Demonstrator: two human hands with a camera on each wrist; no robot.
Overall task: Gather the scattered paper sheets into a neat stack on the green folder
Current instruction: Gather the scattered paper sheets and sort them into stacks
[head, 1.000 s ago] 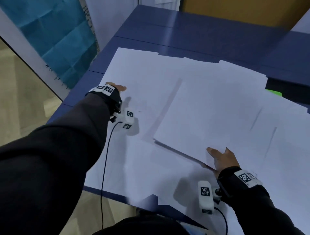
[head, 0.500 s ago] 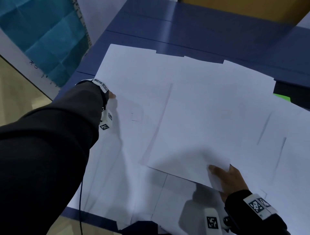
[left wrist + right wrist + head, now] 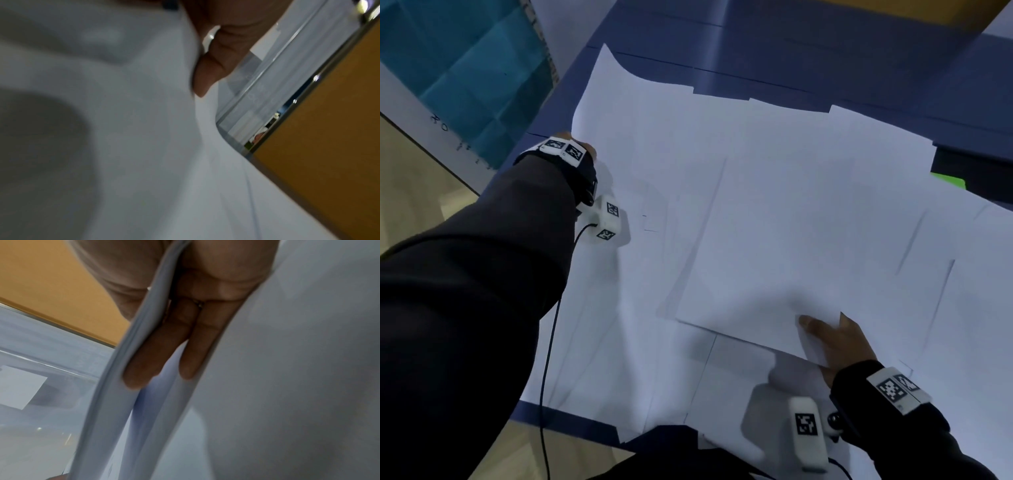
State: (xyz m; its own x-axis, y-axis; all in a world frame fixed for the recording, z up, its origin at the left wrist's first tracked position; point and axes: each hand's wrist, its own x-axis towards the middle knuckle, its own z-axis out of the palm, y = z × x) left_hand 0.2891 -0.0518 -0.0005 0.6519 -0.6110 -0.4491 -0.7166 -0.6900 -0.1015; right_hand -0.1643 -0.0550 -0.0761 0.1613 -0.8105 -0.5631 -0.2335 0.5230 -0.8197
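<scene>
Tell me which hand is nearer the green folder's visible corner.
Right. The right hand grips a stack of sheets below the green folder; the left hand holds a sheet's edge at the table's far left side.

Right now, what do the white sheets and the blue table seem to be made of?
White sheets: thin matte paper, probably; the far-left corner curls upward, and the held sheets bend over the right hand's fingers.
Blue table: a smooth, hard surface with a faint sheen, possibly laminate; seams cross it.
</scene>
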